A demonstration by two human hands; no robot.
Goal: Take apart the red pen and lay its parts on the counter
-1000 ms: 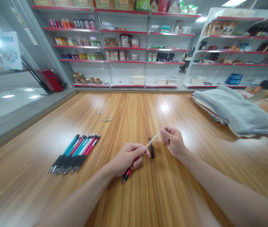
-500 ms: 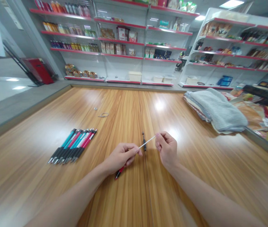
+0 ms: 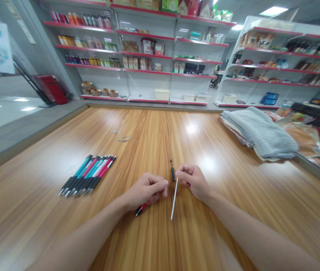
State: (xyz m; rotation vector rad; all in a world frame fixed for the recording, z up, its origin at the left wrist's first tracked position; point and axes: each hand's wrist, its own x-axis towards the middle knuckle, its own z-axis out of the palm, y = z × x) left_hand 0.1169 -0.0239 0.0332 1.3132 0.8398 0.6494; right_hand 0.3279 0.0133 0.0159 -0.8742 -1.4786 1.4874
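Observation:
My right hand (image 3: 194, 181) pinches the upper end of a thin white pen refill (image 3: 174, 201), which hangs down almost upright over the table. My left hand (image 3: 150, 190) is closed, and a red pen barrel (image 3: 141, 209) with a black end pokes out beneath it; the rest of the barrel is hidden by the fingers. Between the two hands, along the table seam, lies the black grip section (image 3: 172, 173) of a pen with a small metal part at its far end. Off to the left, several teal and red pens (image 3: 88, 176) lie side by side with black grips.
A grey cable loop (image 3: 124, 139) and a tiny metallic piece (image 3: 115, 131) lie farther back on the wooden table (image 3: 137, 241). Folded cloths (image 3: 261, 131) are stacked at the right edge, beside packaged goods (image 3: 303, 135). Stocked shelves (image 3: 145, 71) stand behind the table.
The refill has left my left fingers and swung from slanting between both hands to hanging from my right hand. My right hand has moved slightly left and lower.

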